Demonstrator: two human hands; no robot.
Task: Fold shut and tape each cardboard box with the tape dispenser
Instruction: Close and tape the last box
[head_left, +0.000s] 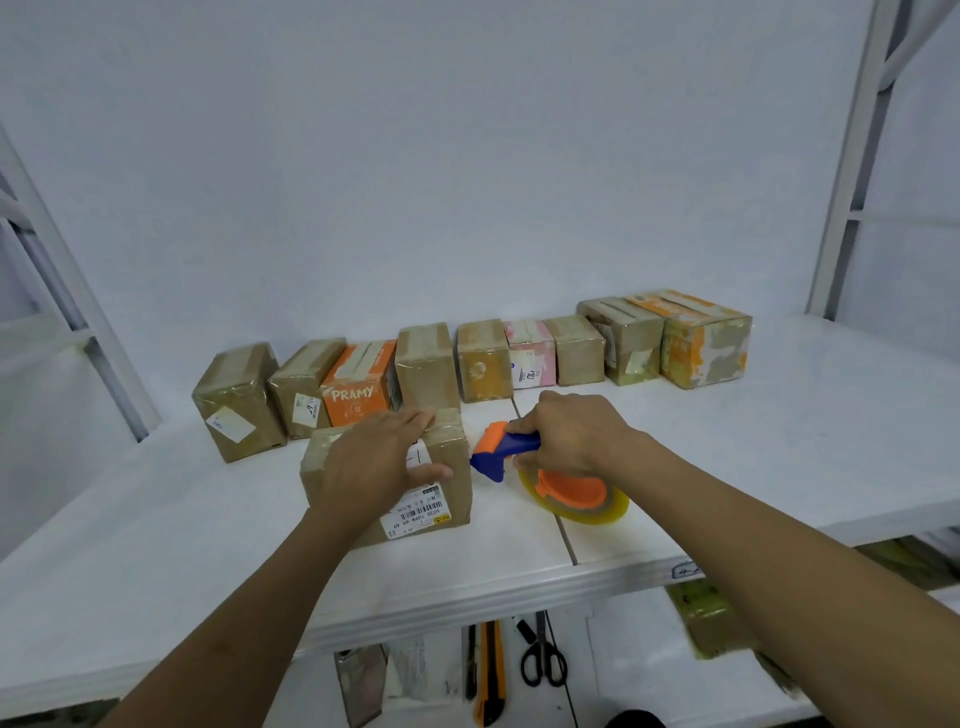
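**A:** White shelving (727, 441) is stretching from side to side under a plain white wall (467, 156), with grey rack uprights (852, 156) rising at both edges. What is sitting on it?

**B:** A row of taped boxes (483, 361) is standing along the back, side by side. Among them an orange box (358, 389) is showing the word PRAMY. One more cardboard box (452, 449) is lying nearer, in front of the row's left half. Its flaps are lying closed and a barcode label (415, 512) is facing the camera.

**A:** And the hands?

**B:** The left hand (374, 462) is lying on top of that cardboard box, fingers stretched nearly flat across it and thumb spreading toward the near edge. It is pressing down rather than gripping. The right hand (571, 434) is curling round the handle of the tape dispenser (511, 447), holding it just to the right of the box.

**A:** Which way is the dispenser pointing?

**B:** Its blue and orange nose is pointing at the box's right side, very close. Whether it is touching the cardboard, I cannot tell. The tape roll (576, 499) is hanging low under the hand, just over the shelf.

**A:** Anything lower down?

**B:** Below the shelf's front lip, black-handled scissors (543, 654) and an orange utility knife (488, 670) are lying on a lower level.
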